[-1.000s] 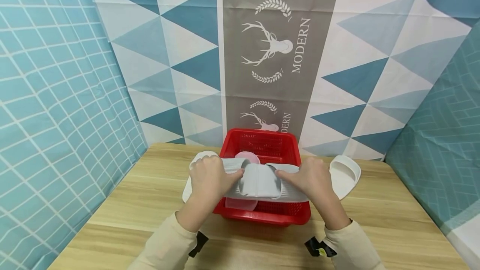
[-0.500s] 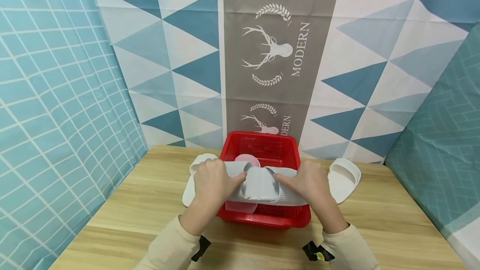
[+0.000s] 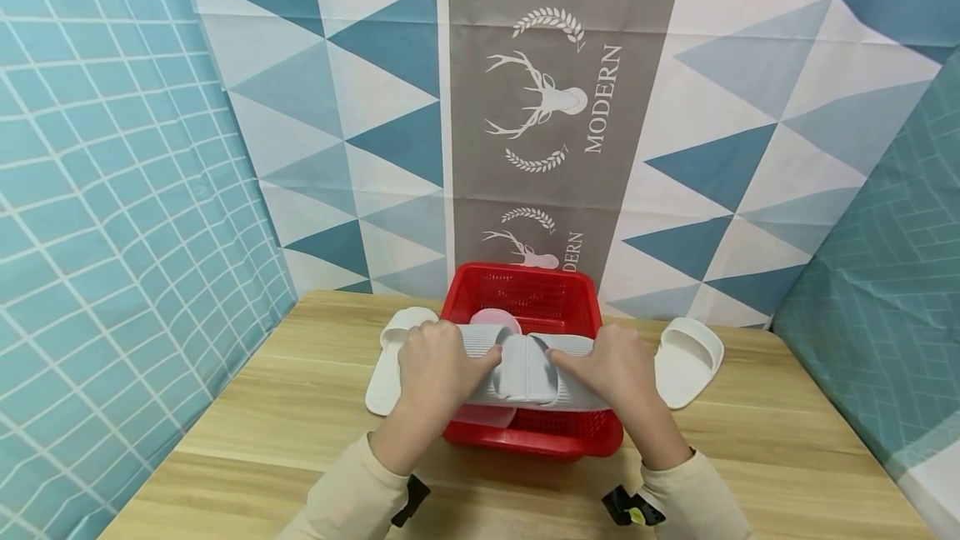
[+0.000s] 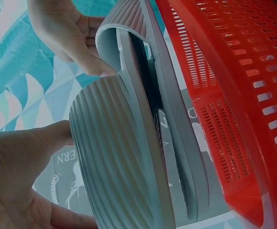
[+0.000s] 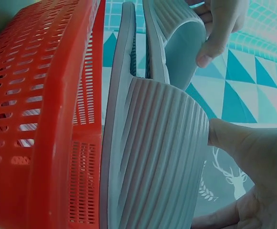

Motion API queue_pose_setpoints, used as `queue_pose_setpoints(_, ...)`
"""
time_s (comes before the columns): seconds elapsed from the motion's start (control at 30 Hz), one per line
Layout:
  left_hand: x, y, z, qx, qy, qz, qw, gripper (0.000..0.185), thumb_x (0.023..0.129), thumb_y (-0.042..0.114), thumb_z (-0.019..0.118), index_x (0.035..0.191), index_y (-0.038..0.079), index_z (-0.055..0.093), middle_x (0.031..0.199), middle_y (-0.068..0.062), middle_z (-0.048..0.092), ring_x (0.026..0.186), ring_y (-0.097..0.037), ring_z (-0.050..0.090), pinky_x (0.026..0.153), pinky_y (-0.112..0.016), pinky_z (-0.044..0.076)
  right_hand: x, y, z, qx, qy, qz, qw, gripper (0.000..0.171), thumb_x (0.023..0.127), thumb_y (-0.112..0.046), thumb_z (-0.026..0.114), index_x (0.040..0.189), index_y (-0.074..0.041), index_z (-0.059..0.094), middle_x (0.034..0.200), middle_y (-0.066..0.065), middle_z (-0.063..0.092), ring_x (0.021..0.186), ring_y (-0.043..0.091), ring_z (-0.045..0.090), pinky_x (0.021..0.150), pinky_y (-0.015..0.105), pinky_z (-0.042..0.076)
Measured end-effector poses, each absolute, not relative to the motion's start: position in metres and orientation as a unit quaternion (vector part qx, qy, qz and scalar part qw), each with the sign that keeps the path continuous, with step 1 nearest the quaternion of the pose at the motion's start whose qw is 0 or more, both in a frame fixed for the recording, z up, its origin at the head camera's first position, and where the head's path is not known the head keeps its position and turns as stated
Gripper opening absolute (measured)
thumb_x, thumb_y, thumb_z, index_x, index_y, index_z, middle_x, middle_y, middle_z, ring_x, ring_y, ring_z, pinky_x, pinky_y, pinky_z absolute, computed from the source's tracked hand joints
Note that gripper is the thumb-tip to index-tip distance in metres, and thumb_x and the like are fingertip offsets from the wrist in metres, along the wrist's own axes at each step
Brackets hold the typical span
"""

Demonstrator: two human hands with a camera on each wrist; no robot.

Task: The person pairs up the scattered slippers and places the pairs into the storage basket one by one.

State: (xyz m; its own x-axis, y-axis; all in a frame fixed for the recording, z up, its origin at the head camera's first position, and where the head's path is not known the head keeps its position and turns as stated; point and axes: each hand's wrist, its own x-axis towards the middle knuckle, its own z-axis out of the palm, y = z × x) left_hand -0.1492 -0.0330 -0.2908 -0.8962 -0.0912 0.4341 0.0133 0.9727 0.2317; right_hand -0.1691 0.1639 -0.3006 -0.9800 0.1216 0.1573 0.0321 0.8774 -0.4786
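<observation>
Above the red basket (image 3: 525, 442), in the head view, two pale grey slippers are held end to end. My left hand (image 3: 435, 367) grips the left slipper (image 3: 478, 342) at its ribbed strap, thumb pointing inward. The right slipper (image 3: 579, 394) is gripped the same way by my right hand (image 3: 624, 367). Both wrist views show the ribbed straps close up, such as the left slipper's strap (image 4: 112, 152) and the right slipper's strap (image 5: 164, 148). Their soles overlap side by side with a narrow gap. Fingers on the far sides are partly hidden.
One white slipper (image 3: 385, 383) lies left of the basket and another white slipper (image 3: 684, 363) lies to its right, both on the wooden table (image 3: 285, 407). Inside the basket is a pink item (image 3: 495, 321), partly covered. A patterned cloth (image 3: 562, 190) hangs behind.
My left hand has shifted slightly right with its slipper, bringing the two hands nearer each other. The right hand has hardly moved. The whole head view has dropped a little in frame.
</observation>
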Motion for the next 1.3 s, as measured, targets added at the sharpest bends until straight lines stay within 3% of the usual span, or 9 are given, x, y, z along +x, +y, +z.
queue_pose_setpoints(0.8,-0.153,-0.016,-0.306,0.006,-0.962,-0.122,0.244,0.050,0.070,0.052,0.074,0.063,0.004,0.060,0.059,-0.011,0.060,0.057,-0.022,0.056,0.049,-0.029,0.049,-0.166,0.150,-0.304,-0.036,-0.965,0.235,0.113,0.043,0.074,-0.044,0.076,0.058,-0.009,0.056,0.050,0.006,0.053,0.049,0.016,0.050,0.045,0.021,0.038)
queue_pose_setpoints(1.1,-0.153,-0.013,-0.307,0.017,-0.967,-0.121,0.223,0.053,0.070,0.055,0.075,0.071,0.003,0.064,0.065,-0.012,0.061,0.058,-0.021,0.056,0.050,-0.030,0.052,-0.170,0.155,-0.306,-0.042,-0.963,0.235,0.124,0.042,0.072,-0.044,0.077,0.067,-0.004,0.063,0.053,0.007,0.057,0.051,0.017,0.052,0.045,0.022,0.042)
queue_pose_setpoints(1.3,-0.151,-0.018,-0.309,-0.024,-0.964,-0.140,0.223,0.057,0.074,0.057,0.072,0.084,0.001,0.067,0.075,-0.012,0.063,0.065,-0.020,0.058,0.054,-0.033,0.056,-0.173,0.166,-0.306,-0.045,-0.960,0.249,0.119,0.043,0.073,-0.043,0.076,0.074,-0.002,0.064,0.056,0.009,0.060,0.053,0.017,0.054,0.047,0.024,0.047)
